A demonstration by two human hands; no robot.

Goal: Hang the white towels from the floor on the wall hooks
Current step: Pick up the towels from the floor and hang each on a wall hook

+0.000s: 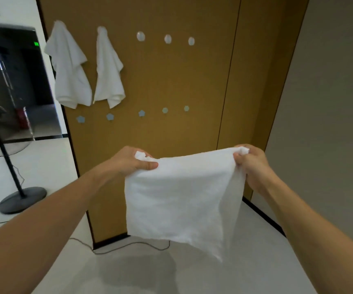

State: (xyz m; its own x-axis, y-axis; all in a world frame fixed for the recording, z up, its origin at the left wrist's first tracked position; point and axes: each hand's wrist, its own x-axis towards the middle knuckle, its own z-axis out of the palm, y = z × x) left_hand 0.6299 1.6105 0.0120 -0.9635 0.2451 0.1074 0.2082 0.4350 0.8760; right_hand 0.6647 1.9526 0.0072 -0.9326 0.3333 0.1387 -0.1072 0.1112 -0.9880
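Head view: two towels (69, 66) already on hooks. My left hand (132, 161) and right hand (250, 164) pinch the third towel's (179, 198) top corners; it hangs between my fingers. Free hook (141, 36) above, untouched.

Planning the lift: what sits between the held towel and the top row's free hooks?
Head view: only bare brown wall panel and the lower row of hooks.
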